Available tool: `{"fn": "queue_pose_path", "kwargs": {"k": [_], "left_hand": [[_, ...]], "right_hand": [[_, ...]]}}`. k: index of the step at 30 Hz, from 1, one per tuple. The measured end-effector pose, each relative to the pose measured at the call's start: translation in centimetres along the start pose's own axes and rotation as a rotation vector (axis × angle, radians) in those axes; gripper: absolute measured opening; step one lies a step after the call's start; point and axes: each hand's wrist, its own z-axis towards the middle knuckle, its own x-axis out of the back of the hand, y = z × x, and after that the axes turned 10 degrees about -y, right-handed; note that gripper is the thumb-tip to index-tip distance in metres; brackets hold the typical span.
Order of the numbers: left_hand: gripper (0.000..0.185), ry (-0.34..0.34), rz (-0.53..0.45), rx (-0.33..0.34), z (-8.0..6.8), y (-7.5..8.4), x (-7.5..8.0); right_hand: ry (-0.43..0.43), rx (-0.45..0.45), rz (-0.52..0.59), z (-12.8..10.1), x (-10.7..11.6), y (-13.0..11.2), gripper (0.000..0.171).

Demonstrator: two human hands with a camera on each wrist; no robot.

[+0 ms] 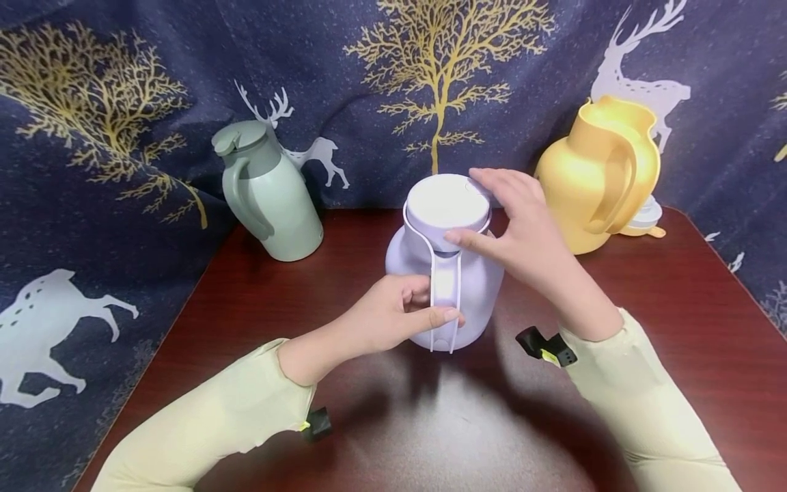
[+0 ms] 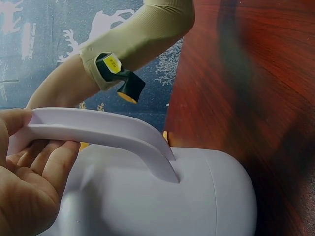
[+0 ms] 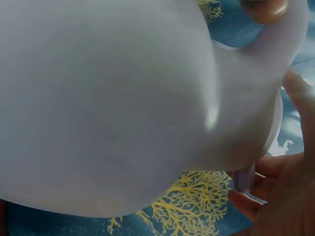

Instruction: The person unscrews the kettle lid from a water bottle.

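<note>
A lavender jug [image 1: 476, 287] stands upright at the middle of the dark red table [image 1: 664, 287]. My left hand [image 1: 430, 306] grips its thin loop handle [image 1: 444, 277], thumb in front and fingers curled behind. The left wrist view shows the handle [image 2: 103, 130] close up, pinched by that hand [image 2: 29, 140], above the jug's body [image 2: 162, 201]. My right hand [image 1: 468, 206] holds the pale round lid [image 1: 439, 201] on top, thumb at the near rim and fingers over the far rim. In the right wrist view the jug [image 3: 108, 98] fills the frame, with that hand [image 3: 280, 49] round its top.
A sage green jug [image 1: 270, 191] stands at the back left, a yellow jug [image 1: 599, 174] at the back right with a pale lid [image 1: 644, 217] lying beside it. A navy cloth with gold trees and white deer hangs behind and around the table.
</note>
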Motion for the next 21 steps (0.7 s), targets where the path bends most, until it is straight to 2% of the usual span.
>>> {"fn": "queue_pose_path", "kwargs": {"k": [4, 7, 12, 17, 21], "left_hand": [[0.028, -0.01, -0.003, -0.009, 0.0, -0.1, 0.0], [0.028, 0.0, -0.002, 0.009, 0.0, -0.1, 0.0], [0.027, 0.007, 0.002, 0.012, -0.1, -0.1, 0.1], [0.027, 0.0, -0.003, 0.01, -0.1, -0.1, 0.2], [0.027, -0.003, -0.004, 0.009, 0.0, 0.0, 0.1]], "right_hand": [[-0.012, 0.014, -0.002, 0.5, -0.1, -0.1, 0.073], [-0.048, 0.047, 0.01, 1.1, 0.3, 0.4, 0.07], [-0.194, 0.082, 0.03, 2.2, 1.4, 1.7, 0.07], [-0.35, 0.095, 0.196, 3.5, 2.2, 3.2, 0.071], [-0.489, 0.148, 0.305, 4.8, 2.8, 4.4, 0.07]]}}
